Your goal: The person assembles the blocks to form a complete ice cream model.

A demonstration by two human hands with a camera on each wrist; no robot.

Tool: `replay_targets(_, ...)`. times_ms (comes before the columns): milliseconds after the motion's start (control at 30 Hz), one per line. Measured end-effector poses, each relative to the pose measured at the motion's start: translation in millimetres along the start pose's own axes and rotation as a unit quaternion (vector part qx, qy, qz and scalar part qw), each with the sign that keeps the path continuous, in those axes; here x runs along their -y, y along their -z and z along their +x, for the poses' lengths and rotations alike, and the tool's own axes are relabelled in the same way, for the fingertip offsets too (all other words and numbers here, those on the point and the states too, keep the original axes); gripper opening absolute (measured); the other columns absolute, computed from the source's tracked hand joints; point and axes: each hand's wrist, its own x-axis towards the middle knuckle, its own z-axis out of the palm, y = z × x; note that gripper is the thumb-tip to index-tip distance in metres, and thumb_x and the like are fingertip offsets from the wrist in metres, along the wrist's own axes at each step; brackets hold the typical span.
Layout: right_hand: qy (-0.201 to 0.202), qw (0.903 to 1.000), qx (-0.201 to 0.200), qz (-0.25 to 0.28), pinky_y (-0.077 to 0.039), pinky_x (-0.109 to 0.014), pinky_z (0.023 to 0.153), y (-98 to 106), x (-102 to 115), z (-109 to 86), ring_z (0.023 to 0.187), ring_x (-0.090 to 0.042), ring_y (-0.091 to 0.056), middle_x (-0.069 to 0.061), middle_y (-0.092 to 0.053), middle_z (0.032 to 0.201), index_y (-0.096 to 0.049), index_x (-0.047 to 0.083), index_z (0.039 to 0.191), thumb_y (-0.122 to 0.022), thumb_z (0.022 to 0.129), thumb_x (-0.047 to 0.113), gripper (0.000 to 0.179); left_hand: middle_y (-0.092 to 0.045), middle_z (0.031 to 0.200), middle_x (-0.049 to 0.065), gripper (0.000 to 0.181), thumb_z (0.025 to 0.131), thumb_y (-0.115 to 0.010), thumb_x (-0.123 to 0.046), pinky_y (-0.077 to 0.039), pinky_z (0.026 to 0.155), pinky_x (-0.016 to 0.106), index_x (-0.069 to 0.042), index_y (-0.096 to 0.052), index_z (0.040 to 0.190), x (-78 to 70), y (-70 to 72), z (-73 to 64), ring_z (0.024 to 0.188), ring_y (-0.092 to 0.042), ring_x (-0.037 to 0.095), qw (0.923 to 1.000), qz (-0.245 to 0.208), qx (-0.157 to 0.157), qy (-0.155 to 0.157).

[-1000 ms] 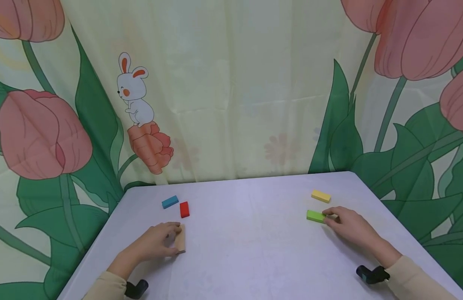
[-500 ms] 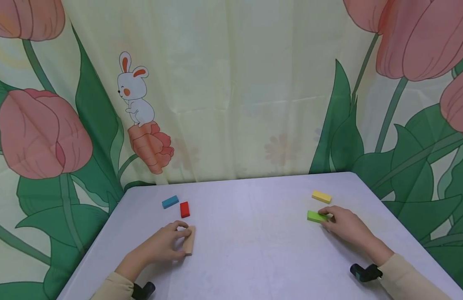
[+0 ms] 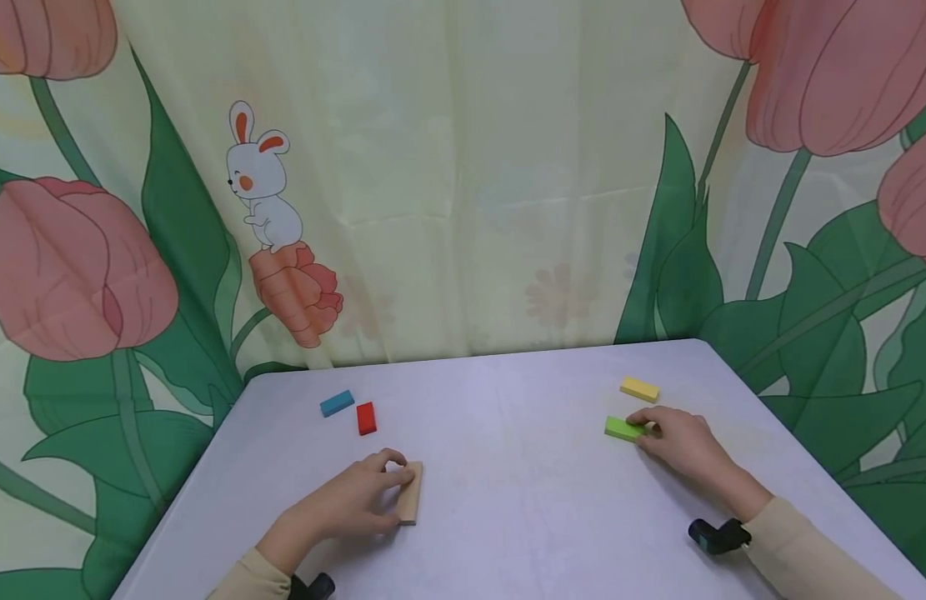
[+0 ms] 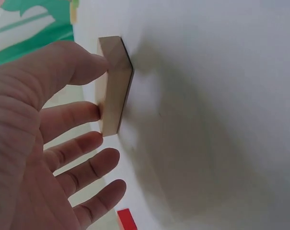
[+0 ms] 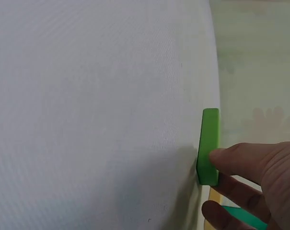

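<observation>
My left hand [image 3: 350, 500] pinches a plain wooden block [image 3: 411, 496] between thumb and fingertips, low over the white tabletop. In the left wrist view the thumb lies along the near end of that wooden block [image 4: 117, 91], and the other fingers spread loosely beside it. On the right side, my right hand [image 3: 683, 442] grips one end of a green block [image 3: 618, 428]. The right wrist view shows the thumb pressed on the green block [image 5: 209, 139], fingers partly hidden behind it.
A red block [image 3: 367, 418] and a blue block [image 3: 337, 403] lie at the table's left rear. Beyond the green block lies a yellow block [image 3: 639, 389]. Behind the white table [image 3: 508, 517] hangs a curtain [image 3: 463, 208] printed with tulips and a rabbit.
The left hand has carried the wooden block to the right, away from beneath the red block. The right hand has shifted slightly left, still holding the green block, which has barely moved.
</observation>
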Motion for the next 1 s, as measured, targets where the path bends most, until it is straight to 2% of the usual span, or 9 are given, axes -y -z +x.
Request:
replay_targets(200, 0.001, 0.9999, 0.007, 0.011, -0.050, -0.054, 0.085, -2.9, 3.8, 3.4, 0.101, -0.030, -0.065, -0.014, -0.072, 0.120, -0.073, 0.009, 0.122, -0.074, 0.090, 0.012, 0.032, -0.054, 0.138, -0.001, 0.064, 0.085, -0.081, -0.040, -0.055, 0.092, 0.037, -0.027, -0.062, 0.145, -8.5, -1.9, 7.8, 0.106, -0.055, 0.014, 1.0000, 0.002, 0.009, -0.003)
replay_targets(467, 0.007, 0.9996, 0.014, 0.025, -0.054, -0.051, 0.086, -6.7, 10.8, 9.3, 0.102, -0.029, -0.065, -0.013, -0.072, 0.123, -0.073, 0.010, 0.123, -0.074, 0.091, 0.011, 0.032, -0.053, 0.138, -0.003, 0.062, 0.087, -0.079, -0.043, -0.053, 0.091, 0.033, -0.030, -0.061, 0.145, -15.8, -7.6, 21.2, 0.103, -0.054, 0.012, 0.9996, 0.007, 0.007, -0.028)
replay_targets(800, 0.013, 0.9991, 0.020, 0.034, -0.053, -0.048, 0.083, -12.3, 23.8, 19.3, 0.100, -0.025, -0.065, -0.010, -0.072, 0.123, -0.074, 0.012, 0.122, -0.074, 0.091, 0.012, 0.031, -0.054, 0.138, 0.000, 0.056, 0.092, -0.077, -0.035, -0.052, 0.087, 0.028, -0.029, -0.061, 0.145, -34.1, -12.7, 43.4, 0.094, -0.055, 0.009, 0.9952, 0.025, -0.004, -0.095)
replay_targets(1000, 0.012, 0.9987, 0.021, 0.046, -0.055, -0.048, 0.084, -15.8, 32.6, 20.8, 0.101, -0.026, -0.065, -0.011, -0.071, 0.124, -0.074, 0.011, 0.122, -0.075, 0.091, 0.010, 0.031, -0.053, 0.139, 0.001, 0.055, 0.093, -0.076, -0.035, -0.052, 0.089, 0.029, -0.030, -0.060, 0.145, -48.1, -16.6, 51.3, 0.094, -0.056, 0.009, 0.9943, 0.025, -0.004, -0.104)
